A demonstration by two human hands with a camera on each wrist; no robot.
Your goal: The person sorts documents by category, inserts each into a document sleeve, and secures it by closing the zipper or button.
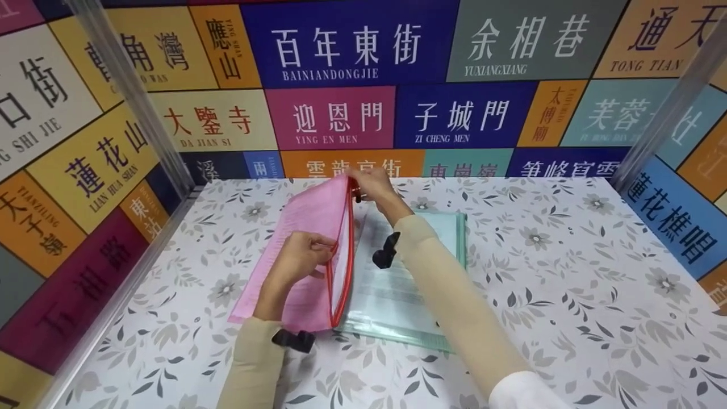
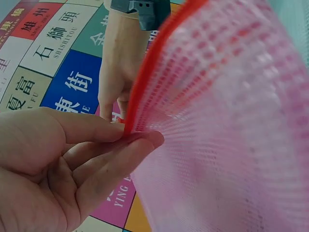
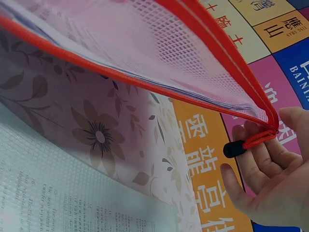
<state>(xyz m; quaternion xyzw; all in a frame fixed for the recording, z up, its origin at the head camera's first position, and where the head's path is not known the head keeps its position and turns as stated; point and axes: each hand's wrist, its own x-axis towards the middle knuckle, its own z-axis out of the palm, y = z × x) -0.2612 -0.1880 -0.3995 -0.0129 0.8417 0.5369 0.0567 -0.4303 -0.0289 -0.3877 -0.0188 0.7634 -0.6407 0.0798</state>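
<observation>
A pink mesh zipper pouch (image 1: 306, 207) with a red zipper (image 1: 350, 250) is tilted up off the table, its mouth parted. White papers show inside, their edges visible in the right wrist view. My left hand (image 1: 298, 255) pinches the near zipper edge between thumb and fingers, halfway along the mouth. At the far corner, my right hand (image 1: 372, 184) holds the zipper's end between thumb and fingers. A red cord with a black pull tab (image 3: 235, 149) hangs over the right fingers. Under and right of the pink pouch lies a green pouch (image 1: 386, 289) containing printed sheets.
The table (image 1: 556, 307) has a white cover with grey leaves and flowers. Behind it stands a wall (image 1: 352, 116) of coloured sign panels. Clear upright strips (image 1: 136, 102) edge the table's far corners. A black device (image 1: 293, 339) sits at each wrist.
</observation>
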